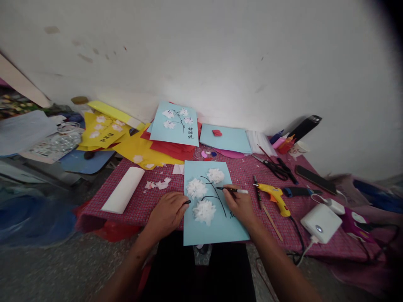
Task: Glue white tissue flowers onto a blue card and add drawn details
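Note:
A light blue card (217,228) lies on the checked table in front of me. It carries three white tissue flowers (204,209) on drawn black stems. My right hand (241,205) rests on the card's right edge, closed on a black marker pen (233,190) whose tip points left toward the stems. My left hand (166,214) sits curled at the card's left edge and pinches a small black thing, likely the pen cap (187,202).
A yellow glue gun (275,196), black scissors (275,167), a phone (315,179) and a white power bank (321,222) lie to the right. A white paper roll (123,189) is at left. Finished blue card (174,123), yellow and red sheets lean by the wall.

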`<state>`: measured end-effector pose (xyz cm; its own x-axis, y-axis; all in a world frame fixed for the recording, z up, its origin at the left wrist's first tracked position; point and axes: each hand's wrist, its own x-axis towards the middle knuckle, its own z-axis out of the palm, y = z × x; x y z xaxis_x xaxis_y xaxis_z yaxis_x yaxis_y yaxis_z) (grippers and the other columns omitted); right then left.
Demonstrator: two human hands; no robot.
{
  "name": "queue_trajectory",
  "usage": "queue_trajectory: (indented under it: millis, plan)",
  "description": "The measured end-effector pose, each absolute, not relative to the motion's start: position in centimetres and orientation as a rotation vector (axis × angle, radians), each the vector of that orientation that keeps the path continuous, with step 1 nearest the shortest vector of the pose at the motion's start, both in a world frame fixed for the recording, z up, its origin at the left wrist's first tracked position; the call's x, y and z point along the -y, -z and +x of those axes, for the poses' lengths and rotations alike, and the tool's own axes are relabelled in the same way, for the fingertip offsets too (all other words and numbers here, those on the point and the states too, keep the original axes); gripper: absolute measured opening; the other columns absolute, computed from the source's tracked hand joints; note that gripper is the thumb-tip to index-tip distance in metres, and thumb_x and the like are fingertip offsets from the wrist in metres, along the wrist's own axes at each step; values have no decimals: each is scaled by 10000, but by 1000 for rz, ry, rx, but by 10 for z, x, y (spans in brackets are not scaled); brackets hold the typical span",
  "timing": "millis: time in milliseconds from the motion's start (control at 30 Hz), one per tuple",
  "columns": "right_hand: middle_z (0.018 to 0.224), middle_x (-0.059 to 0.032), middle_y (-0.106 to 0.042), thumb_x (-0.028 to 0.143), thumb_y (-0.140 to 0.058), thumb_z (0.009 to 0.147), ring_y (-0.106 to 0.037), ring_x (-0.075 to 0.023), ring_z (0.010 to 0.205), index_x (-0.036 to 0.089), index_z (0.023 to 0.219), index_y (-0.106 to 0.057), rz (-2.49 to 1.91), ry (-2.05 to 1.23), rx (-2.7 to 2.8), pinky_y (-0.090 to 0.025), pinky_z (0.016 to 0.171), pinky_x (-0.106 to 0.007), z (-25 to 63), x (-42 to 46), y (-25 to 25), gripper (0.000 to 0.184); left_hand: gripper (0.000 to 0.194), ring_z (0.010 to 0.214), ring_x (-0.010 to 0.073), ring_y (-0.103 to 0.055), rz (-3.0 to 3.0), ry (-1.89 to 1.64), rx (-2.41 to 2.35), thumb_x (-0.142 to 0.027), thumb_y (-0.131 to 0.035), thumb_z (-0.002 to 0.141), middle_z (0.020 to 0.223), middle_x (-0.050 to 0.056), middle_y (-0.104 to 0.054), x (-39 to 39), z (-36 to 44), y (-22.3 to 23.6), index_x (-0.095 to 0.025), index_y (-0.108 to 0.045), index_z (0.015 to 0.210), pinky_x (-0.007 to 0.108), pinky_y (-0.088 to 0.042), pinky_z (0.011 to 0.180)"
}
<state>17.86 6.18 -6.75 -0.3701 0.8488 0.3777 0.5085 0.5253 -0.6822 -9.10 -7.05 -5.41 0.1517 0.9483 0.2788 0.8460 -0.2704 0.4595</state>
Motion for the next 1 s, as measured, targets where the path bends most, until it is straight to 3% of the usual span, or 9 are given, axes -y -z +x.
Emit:
queue_trajectory:
  millis: [200, 667, 1000]
  plan:
    - [834, -81, -760, 312, -566, 892, -707, -261, 756, 224, 885, -733, -1101, -597, 2069, -541, 733, -377, 182, -61, 63, 189, 246, 1125, 239, -585, 2229, -764, -1762, -282, -448, 1007, 1161, 63, -688, 71, -90, 53, -197, -612, 1169, 452, -442, 1013]
    - [934, -74, -756, 324, -577, 915, -714, -249, 846, 230, 986, -721, -1045, -593, 2009, -572, 784, -378, 180, -63, 72, 186, 231, 1125, 239, -588, 2233, -772, -1767, -280, -464, 1002, 1150, 57, -693, 70, -91, 55, -205, -609, 1165, 449, -448, 1012]
    - [794, -62, -728, 338, -564, 913, -684, -216, 679, 200, 952, -718, -1058, -634, 2008, -531, 612, -324, 173, -70, 47, 211, 238, 1110, 242, -598, 2239, -835, -1739, -300, -461, 1004, 1129, 67, -696, 70, -92, 58, -205, -619, 1154, 459, -456, 991]
